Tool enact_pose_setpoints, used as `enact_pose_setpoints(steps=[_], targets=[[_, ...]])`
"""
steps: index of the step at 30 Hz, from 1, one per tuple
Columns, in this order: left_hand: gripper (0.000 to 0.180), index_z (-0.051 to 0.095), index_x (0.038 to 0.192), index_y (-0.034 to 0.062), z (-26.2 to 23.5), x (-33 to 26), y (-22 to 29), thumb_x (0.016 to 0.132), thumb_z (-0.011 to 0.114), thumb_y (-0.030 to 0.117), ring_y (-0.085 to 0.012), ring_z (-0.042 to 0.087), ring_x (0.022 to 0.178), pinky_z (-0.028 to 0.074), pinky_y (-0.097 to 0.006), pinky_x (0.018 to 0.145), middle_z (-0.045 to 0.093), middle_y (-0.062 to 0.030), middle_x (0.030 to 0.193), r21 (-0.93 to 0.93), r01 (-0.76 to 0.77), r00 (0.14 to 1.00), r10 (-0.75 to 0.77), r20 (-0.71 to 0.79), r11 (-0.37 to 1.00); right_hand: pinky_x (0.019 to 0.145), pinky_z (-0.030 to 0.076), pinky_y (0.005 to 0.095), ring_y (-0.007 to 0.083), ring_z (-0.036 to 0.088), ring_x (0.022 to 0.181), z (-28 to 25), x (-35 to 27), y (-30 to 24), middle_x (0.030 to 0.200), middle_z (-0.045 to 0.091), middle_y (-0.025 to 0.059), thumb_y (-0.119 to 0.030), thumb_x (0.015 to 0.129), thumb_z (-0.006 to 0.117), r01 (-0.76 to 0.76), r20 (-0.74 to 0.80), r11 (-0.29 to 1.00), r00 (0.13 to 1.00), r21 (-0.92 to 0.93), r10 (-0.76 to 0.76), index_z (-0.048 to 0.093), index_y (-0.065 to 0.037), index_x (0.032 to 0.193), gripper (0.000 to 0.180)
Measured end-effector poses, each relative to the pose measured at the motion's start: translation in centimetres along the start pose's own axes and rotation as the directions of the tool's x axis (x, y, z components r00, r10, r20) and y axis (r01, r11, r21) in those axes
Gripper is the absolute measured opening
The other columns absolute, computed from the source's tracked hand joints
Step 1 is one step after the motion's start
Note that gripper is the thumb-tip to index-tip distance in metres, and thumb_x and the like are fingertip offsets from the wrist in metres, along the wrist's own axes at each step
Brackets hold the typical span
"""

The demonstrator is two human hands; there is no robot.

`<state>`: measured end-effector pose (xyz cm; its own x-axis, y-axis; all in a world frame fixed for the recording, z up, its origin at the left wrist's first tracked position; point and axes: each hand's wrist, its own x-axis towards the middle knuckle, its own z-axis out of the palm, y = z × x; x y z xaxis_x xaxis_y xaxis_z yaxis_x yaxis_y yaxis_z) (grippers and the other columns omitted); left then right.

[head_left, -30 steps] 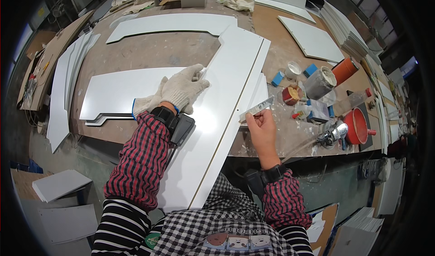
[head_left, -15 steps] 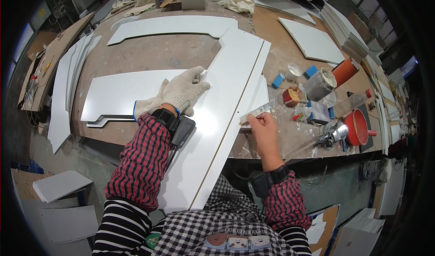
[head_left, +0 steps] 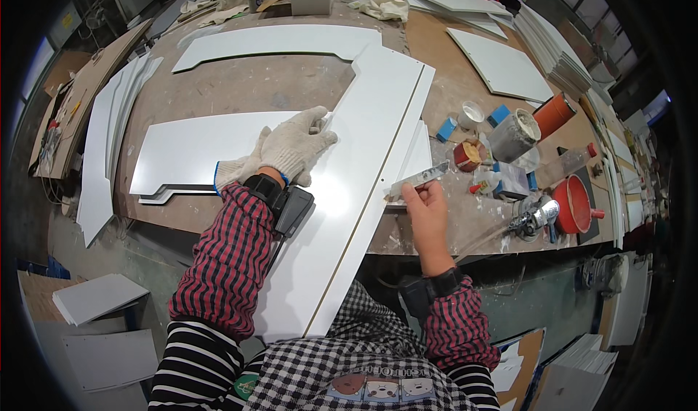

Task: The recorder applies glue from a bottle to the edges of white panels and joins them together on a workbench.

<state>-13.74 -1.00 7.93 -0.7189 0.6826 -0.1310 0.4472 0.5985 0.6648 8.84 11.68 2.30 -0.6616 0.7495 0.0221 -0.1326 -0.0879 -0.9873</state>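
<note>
While right fingers (head_left: pixel 414 196) pinch a blade (head_left: pixel 423 176), left fingers (head_left: pixel 315 114) half-spread, a slip could scratch the panel (head_left: pixel 347 186) overhanging the desk's (head_left: pixel 240 84) near edge.

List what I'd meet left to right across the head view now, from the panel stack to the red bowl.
White panel stack → gloved left hand → bare right hand pinching a flat strip → red-sided cup → silver metal tool → red bowl.
</note>
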Motion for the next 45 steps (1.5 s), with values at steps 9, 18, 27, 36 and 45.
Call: enact_pose_setpoints(steps=[9,18,27,36,45], targets=[[0.067,0.045,0.141,0.0065,0.1,0.1,-0.4,0.086,0.068,0.036,-0.0249,0.058,0.119,0.045,-0.032,0.100,0.060,-0.0132,0.129,-0.022,-0.001,1.000,0.001,0.003,1.000,0.074,0.049,0.0214,0.0080,0.060,0.083,0.0,-0.1,0.2,0.093,0.062,0.0048,-0.006,0.092,0.064,-0.097,-0.004,0.994,0.995,-0.046,0.097,0.053,0.002,0.101,0.016],[0.062,0.046,0.140,0.0126,0.3,0.1,-0.3,0.087,0.064,0.038,-0.0272,0.059,0.117,0.046,-0.036,0.099,0.060,-0.0116,0.129,0.037,-0.001,1.000,0.002,-0.029,0.999,0.067,0.047,0.0213,0.0060,0.058,0.077,0.8,-0.4,-0.1,0.091,0.060,0.0046,-0.005,0.092,0.063,0.041,0.011,0.991,0.999,-0.128,-0.040,0.050,0.001,0.097,0.016],[0.062,0.046,0.140,0.0125,0.3,0.2,-0.6,0.087,0.064,0.039,-0.0271,0.058,0.118,0.045,-0.036,0.100,0.060,-0.0115,0.130,0.028,-0.010,1.000,0.010,-0.018,1.000,0.053,0.040,0.0204,0.0033,0.050,0.063,1.0,-0.2,-0.4,0.071,0.055,-0.0010,-0.009,0.091,0.065,0.048,-0.041,0.988,0.998,-0.145,-0.054,0.050,0.000,0.088,0.017],[0.062,0.046,0.140,0.0119,0.3,0.2,-0.5,0.086,0.064,0.038,-0.0274,0.058,0.118,0.046,-0.036,0.099,0.060,-0.0117,0.130,0.022,-0.007,1.000,0.007,-0.029,1.000,0.050,0.032,0.0177,0.0007,0.043,0.058,0.4,-0.1,-1.5,0.071,0.054,-0.0039,-0.013,0.091,0.067,-0.227,-0.055,0.973,0.972,0.032,0.228,0.052,-0.003,0.089,0.018],[0.062,0.047,0.140,0.0121,0.3,0.2,-0.4,0.086,0.065,0.038,-0.0275,0.059,0.117,0.046,-0.036,0.099,0.060,-0.0115,0.129,0.026,0.003,1.000,-0.002,-0.022,1.000,0.062,0.043,0.0192,0.0037,0.054,0.071,0.5,0.0,-0.7,0.080,0.059,-0.0002,-0.009,0.091,0.066,-0.179,-0.041,0.979,0.984,-0.101,0.176,0.052,0.000,0.092,0.017]])
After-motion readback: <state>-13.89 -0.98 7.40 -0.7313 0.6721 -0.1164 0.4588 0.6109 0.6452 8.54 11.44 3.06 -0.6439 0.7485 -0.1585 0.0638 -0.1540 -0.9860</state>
